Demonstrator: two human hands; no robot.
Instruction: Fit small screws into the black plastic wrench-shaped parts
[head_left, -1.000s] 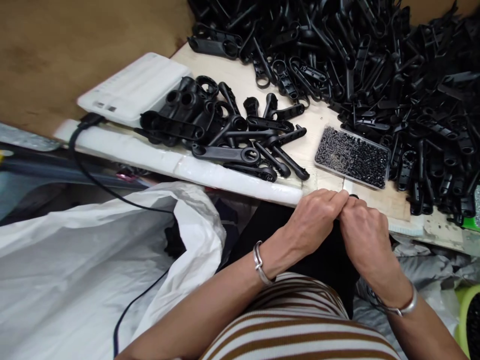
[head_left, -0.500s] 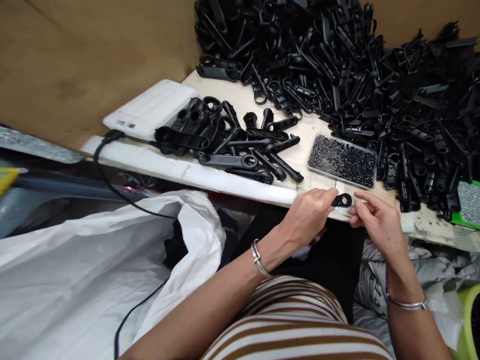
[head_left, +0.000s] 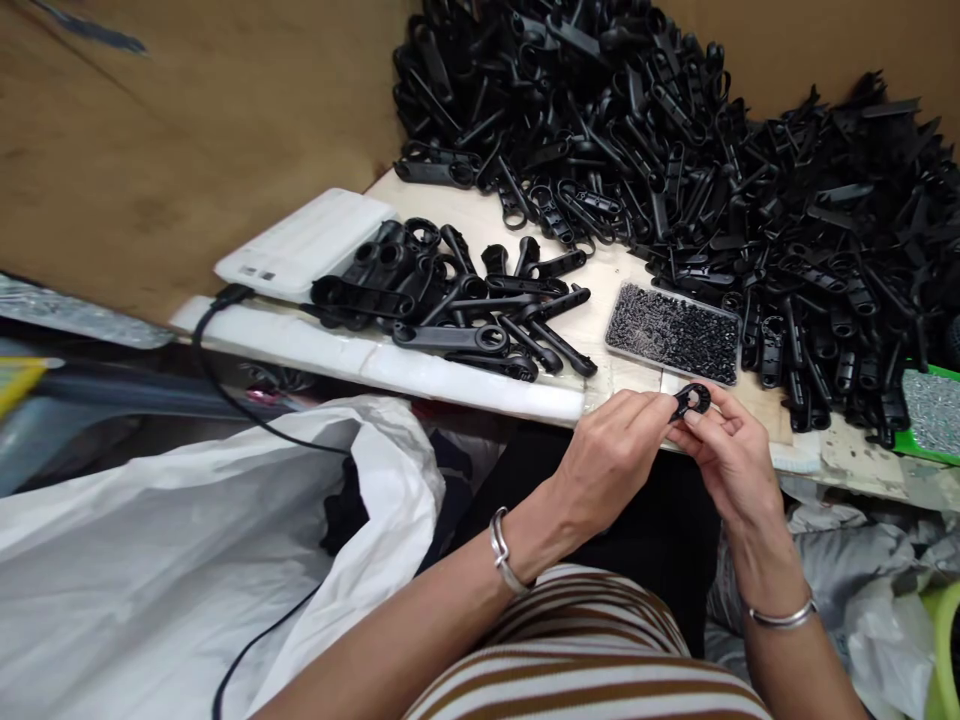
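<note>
A black plastic part with a ring-shaped end [head_left: 697,398] is held at the table's front edge. My left hand [head_left: 619,450] is closed around its shank, which the fingers mostly hide. My right hand [head_left: 727,450] pinches at the ring end, thumb and fingers against it; whether a small piece is also between those fingers I cannot tell. Just beyond the hands stands a clear shallow box [head_left: 673,332] filled with tiny black pieces. To the left lies a loose group of similar black parts [head_left: 457,338].
A large heap of black parts [head_left: 600,120] covers the back and right. A white flat box [head_left: 307,245] with a black cable [head_left: 206,370] sits at left. A green tray [head_left: 930,412] of small shiny pieces is at far right. A white sack [head_left: 187,540] hangs below the edge.
My right hand has moved left and now touches the ring end of the black part. My left hand still holds the part. The camera view has shifted slightly.
</note>
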